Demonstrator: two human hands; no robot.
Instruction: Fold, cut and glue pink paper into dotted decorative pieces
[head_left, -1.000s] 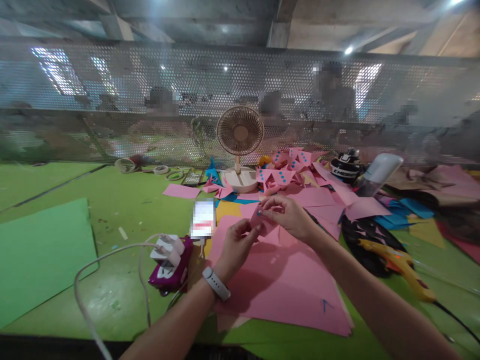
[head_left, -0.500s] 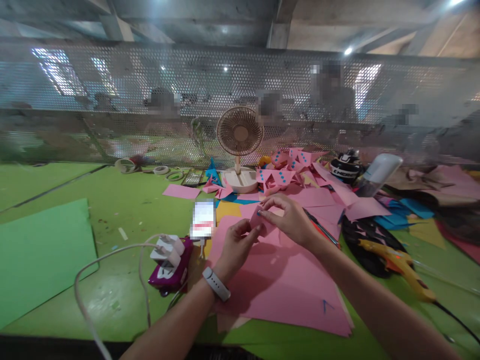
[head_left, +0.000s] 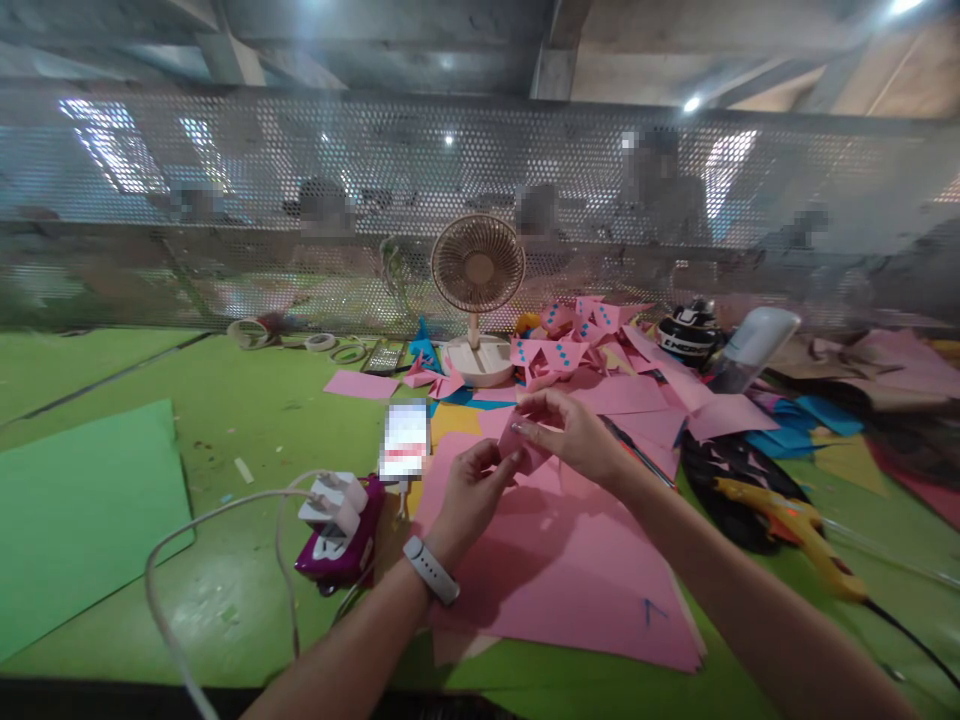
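Note:
Between my two hands is a small piece of pink paper (head_left: 527, 455), raised a little above large pink sheets (head_left: 570, 575) stacked on the table. My left hand (head_left: 480, 480), with a pale watch strap at the wrist, pinches the paper's lower left side between thumb and fingers. Thumb and fingertips of my right hand (head_left: 574, 435) are closed on its upper edge. Whether the piece is folded, I cannot tell. Behind the hands, pink paper shapes with blue diamonds (head_left: 551, 354) lie heaped beside a small fan (head_left: 478, 265).
To my left are a purple and white power strip (head_left: 337, 545) with plugs and cables, a lit phone (head_left: 405, 440) and a green sheet (head_left: 90, 520). On the right, a yellow glue gun (head_left: 795, 530) rests over a black round object (head_left: 731, 500). A perforated screen (head_left: 300, 280) stands behind.
My right thumb and fingertips have shifted slightly on the pink paper, and a small blue spot seen by the thumb earlier no longer shows. Both hands stay in nearly the same place.

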